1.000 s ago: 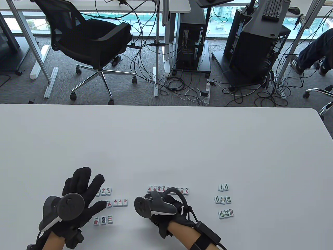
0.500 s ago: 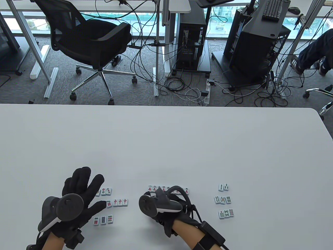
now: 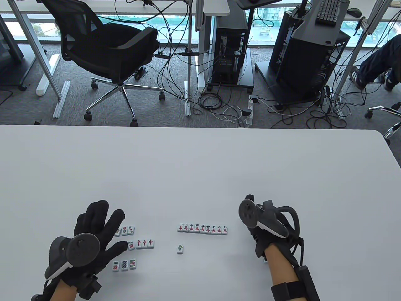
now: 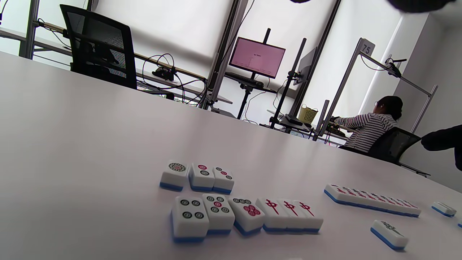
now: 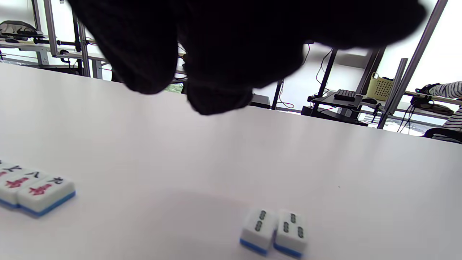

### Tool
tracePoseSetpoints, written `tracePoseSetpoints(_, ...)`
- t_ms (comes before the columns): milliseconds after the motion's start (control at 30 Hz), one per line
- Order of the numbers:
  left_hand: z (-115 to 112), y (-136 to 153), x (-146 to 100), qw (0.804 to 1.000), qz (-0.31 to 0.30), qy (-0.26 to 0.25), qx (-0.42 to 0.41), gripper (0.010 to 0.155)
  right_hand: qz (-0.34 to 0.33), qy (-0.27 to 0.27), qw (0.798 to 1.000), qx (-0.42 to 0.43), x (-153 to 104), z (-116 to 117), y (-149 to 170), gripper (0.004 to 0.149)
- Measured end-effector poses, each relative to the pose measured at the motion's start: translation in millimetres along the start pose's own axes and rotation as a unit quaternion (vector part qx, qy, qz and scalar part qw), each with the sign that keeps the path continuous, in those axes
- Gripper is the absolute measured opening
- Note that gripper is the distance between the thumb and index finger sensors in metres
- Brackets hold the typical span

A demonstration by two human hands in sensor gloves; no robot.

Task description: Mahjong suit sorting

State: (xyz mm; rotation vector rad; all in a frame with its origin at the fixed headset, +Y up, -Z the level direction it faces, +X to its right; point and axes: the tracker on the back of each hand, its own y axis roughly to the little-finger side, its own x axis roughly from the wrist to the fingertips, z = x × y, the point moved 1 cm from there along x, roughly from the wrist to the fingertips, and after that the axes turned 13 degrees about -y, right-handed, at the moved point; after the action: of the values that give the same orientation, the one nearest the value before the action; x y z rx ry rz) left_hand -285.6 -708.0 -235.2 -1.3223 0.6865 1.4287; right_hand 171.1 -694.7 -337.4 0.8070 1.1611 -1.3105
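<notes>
Presently resting the black-gloved left hand (image 3: 94, 233) flat on the white table (image 3: 200, 169), fingers straight and spread, gripping nothing. Touching, with the thumb tip, the end tile of the row that carries three white red-dragon tiles (image 3: 144, 243). Partly covering the upper row of white dot-suit tiles (image 3: 127, 230), and so risking a smeared row through any sideways slide of the palm.

Hovering the black-gloved right hand (image 3: 261, 243) over the right-hand group, well apart from the left. Not showing its grip: fingers hidden under the tracker from above, blurred in the right wrist view. Lying beneath those fingers: a touching pair of white, blue-backed bamboo tiles (image 5: 274, 231). Risking, on a hasty descent, a knock that separates or flips the pair.

Lying alone just below the straight row of nine white character tiles (image 3: 202, 229): a single white tile with a green mark (image 3: 179, 249), face too small to read. Risking a wrong-suit placement, or a nudge to the nine-tile row when collecting it.
</notes>
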Motion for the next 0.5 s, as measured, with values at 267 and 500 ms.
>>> tracePoseSetpoints(267,-1,-1,0,1.000,0.000,0.006,0.004,0.082,0.033,-0.046,0.998,-0.030,9,34,24,0.061)
tracePoseSetpoints(500,-1,-1,1,1.000,0.002,0.007,0.006,0.082,0.043,-0.088,0.994,-0.043,26,52,20,0.059)
